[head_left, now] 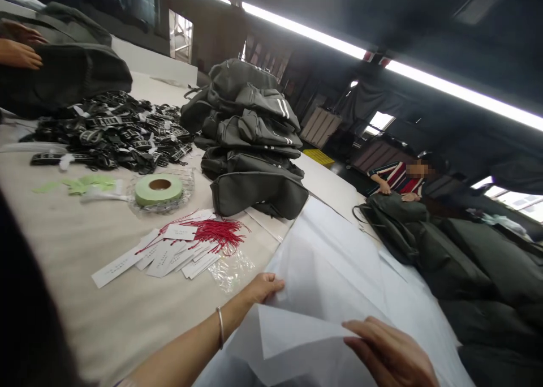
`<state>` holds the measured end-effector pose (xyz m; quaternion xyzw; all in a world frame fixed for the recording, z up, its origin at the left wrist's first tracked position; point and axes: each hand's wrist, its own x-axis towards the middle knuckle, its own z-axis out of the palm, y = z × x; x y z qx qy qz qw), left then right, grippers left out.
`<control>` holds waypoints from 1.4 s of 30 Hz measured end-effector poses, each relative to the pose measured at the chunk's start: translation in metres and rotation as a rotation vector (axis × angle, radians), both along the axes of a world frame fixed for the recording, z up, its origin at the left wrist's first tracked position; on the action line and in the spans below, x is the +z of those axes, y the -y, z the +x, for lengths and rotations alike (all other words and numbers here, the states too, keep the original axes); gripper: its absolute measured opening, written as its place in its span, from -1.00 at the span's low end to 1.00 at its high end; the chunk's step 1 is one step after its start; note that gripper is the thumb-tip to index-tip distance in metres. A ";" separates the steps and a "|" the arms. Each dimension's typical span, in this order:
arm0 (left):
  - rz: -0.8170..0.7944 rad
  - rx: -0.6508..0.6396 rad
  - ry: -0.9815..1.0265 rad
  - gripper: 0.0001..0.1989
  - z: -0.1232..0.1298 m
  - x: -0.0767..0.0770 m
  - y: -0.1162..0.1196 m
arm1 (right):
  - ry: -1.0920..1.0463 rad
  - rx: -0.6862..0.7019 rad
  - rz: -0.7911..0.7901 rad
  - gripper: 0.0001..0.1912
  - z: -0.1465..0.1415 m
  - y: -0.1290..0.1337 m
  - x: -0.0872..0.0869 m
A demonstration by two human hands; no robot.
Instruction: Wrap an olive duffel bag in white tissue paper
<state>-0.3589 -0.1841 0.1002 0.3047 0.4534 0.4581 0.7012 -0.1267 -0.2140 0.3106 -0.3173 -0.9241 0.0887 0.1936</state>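
A large translucent white sheet [292,333], like tissue paper or thin plastic, is lifted in front of me with one corner folded over. My right hand [390,350] pinches its edge at the lower right. Farther left, my left hand [265,288], with a thin bangle on its wrist, has its fingers closed on the sheet's other edge. Beneath lies a stack of similar white sheets [339,251]. Beside my left hand are white hang tags [169,257] with red strings [220,233] and a crumpled clear plastic bag [231,268].
Dark backpacks [258,192] are piled behind the sheets, with more dark bags [470,257] at right. A roll of green tape [158,189] and a heap of black straps [114,135] lie at left. A co-worker [399,177] and another person's hands [19,53] touch bags.
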 end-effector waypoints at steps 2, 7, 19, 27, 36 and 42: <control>0.034 0.073 0.007 -0.29 -0.002 -0.005 0.008 | -0.043 -0.049 0.092 -0.88 0.000 -0.012 -0.007; 0.045 0.111 -0.003 -0.47 -0.025 -0.017 0.034 | -0.102 -0.219 -0.016 -0.85 -0.005 -0.040 -0.038; 0.141 0.379 -0.498 -0.49 -0.052 0.019 0.064 | -0.036 -0.366 -0.219 -0.74 -0.007 -0.066 -0.058; -0.075 -0.106 -0.067 -0.14 -0.045 0.034 0.082 | -0.110 -0.390 -0.234 -0.76 -0.004 -0.068 -0.061; 0.013 0.368 -0.230 -0.27 -0.021 0.046 0.074 | -0.145 -0.438 -0.296 -0.73 -0.003 -0.070 -0.060; 0.155 0.452 -0.626 -0.45 -0.033 0.014 0.059 | -0.094 -0.435 -0.393 -0.70 -0.007 -0.073 -0.058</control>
